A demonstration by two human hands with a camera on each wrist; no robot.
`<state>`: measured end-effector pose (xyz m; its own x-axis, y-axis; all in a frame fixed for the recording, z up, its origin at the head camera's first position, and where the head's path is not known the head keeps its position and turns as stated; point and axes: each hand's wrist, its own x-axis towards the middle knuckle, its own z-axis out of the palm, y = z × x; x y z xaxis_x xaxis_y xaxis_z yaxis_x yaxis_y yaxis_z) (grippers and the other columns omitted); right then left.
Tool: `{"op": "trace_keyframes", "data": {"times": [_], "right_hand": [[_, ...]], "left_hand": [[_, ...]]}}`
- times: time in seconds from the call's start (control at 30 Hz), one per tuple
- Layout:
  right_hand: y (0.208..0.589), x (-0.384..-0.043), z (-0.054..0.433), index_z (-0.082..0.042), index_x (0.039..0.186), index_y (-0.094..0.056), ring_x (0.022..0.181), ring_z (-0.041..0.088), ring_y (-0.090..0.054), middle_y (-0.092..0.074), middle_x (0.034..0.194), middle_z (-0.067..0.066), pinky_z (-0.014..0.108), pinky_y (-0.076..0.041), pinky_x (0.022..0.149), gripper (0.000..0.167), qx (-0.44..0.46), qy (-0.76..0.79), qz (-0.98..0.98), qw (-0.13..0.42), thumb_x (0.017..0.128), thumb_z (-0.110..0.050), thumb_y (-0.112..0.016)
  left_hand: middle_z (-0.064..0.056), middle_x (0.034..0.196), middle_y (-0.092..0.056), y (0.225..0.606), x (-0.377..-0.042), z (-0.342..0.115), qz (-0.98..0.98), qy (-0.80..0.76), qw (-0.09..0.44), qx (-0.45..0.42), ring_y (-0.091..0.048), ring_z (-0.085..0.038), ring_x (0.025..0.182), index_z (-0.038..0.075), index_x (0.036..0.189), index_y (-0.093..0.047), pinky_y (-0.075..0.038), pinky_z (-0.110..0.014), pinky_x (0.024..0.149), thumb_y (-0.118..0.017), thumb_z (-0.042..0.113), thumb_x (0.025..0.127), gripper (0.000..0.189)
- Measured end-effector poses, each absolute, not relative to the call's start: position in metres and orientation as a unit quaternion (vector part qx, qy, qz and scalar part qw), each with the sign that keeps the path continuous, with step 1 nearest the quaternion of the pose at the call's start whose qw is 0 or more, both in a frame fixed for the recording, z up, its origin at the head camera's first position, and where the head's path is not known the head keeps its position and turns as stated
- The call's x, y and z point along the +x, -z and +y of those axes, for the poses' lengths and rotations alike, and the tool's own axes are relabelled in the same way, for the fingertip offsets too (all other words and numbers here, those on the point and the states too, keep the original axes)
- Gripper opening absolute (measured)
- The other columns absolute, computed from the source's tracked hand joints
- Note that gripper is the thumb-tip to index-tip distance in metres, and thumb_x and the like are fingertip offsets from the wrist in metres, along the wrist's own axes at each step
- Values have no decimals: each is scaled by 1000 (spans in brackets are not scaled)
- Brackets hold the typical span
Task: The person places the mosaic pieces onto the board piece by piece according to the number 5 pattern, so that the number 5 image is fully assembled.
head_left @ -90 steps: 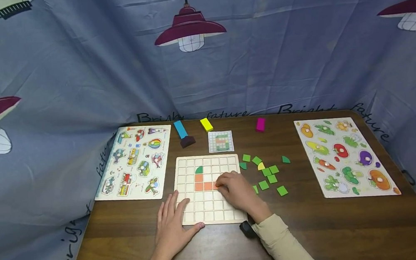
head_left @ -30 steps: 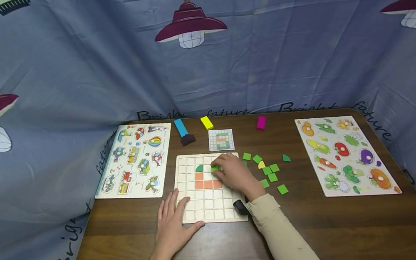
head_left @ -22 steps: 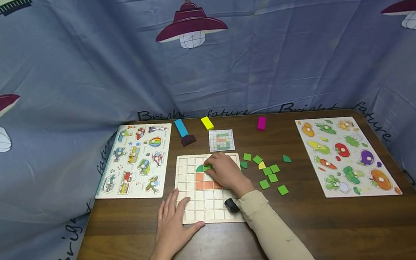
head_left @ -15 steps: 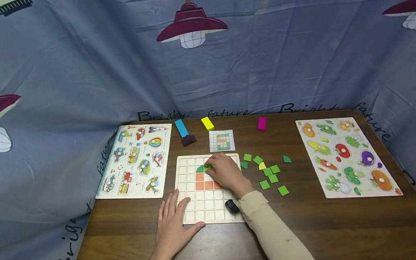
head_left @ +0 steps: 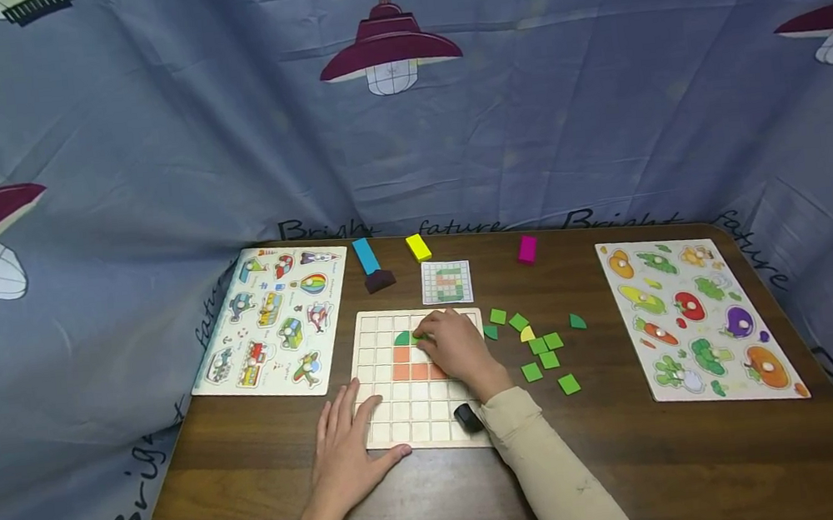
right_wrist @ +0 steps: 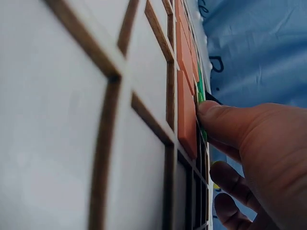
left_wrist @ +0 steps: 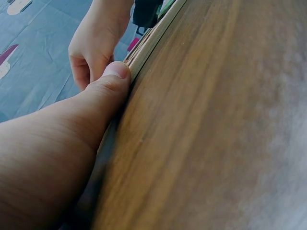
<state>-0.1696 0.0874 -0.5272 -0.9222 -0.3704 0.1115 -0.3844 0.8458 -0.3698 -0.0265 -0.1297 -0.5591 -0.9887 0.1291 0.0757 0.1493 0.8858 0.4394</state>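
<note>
A pale grid board (head_left: 421, 431) lies on the table, with several orange tiles (head_left: 401, 371) and a dark green quarter-circle tile (head_left: 402, 339) in its cells. My right hand (head_left: 458, 344) pinches a small green square tile (head_left: 418, 338) at the cell just right of the quarter-circle; the fingers partly cover it. In the right wrist view the thumb lies against a green piece (right_wrist: 201, 91), beyond the orange tiles (right_wrist: 186, 115). My left hand (head_left: 347, 447) rests with spread fingers at the board's lower left corner. Its thumb (left_wrist: 115, 72) touches the board's near edge.
Loose green square tiles (head_left: 549, 360), a yellow piece (head_left: 527, 333) and dark green quarter-circles (head_left: 577, 321) lie right of the board. Behind it sits a pattern card (head_left: 446, 282), with coloured blocks (head_left: 366, 256) near the back edge. Picture puzzle boards (head_left: 265, 329) (head_left: 701, 320) flank both sides.
My right hand has moved from an orange tile in the board's middle up to the upper row, bringing a green square tile beside the quarter-circle. The left hand stays in place.
</note>
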Motion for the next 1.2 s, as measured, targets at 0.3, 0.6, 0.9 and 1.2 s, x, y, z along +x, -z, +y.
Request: {"op": "trace_keyframes", "data": {"times": [0.3, 0.6, 0.9, 1.2], "right_hand": [[521, -157, 113, -18, 104, -79, 108, 25, -65, -74, 114, 1, 46, -52, 99, 13, 185, -216, -958, 35, 95, -24, -74], [518, -116, 177, -14, 106, -77, 104, 28, -64, -74, 111, 5, 49, -53, 93, 16, 116, -258, -956, 83, 92, -22, -77], [534, -69, 244, -11, 100, -76, 94, 25, -64, -74, 102, 4, 46, -53, 84, 19, 65, -272, -947, 158, 84, -17, -84], [556, -37, 274, -8, 103, -75, 101, 27, -64, -72, 106, 9, 32, -47, 85, 34, -13, -304, -935, 184, 75, -14, -91]], "left_hand": [[-10, 169, -23, 558, -27, -129, -970, 233, 16, -74, -22, -35, 156, 24, 145, -51, -13, -55, 127, -71, 78, 74, 91], [-10, 169, -23, 558, -26, -128, -969, 238, 11, -68, -21, -35, 156, 25, 145, -51, -12, -54, 127, -71, 78, 74, 91], [-11, 169, -23, 557, -26, -129, -969, 239, 12, -67, -22, -36, 156, 24, 144, -51, -12, -55, 127, -73, 77, 73, 91], [-10, 169, -24, 558, -27, -128, -969, 237, 14, -69, -22, -35, 156, 25, 144, -51, -13, -55, 126, -71, 78, 74, 90]]}}
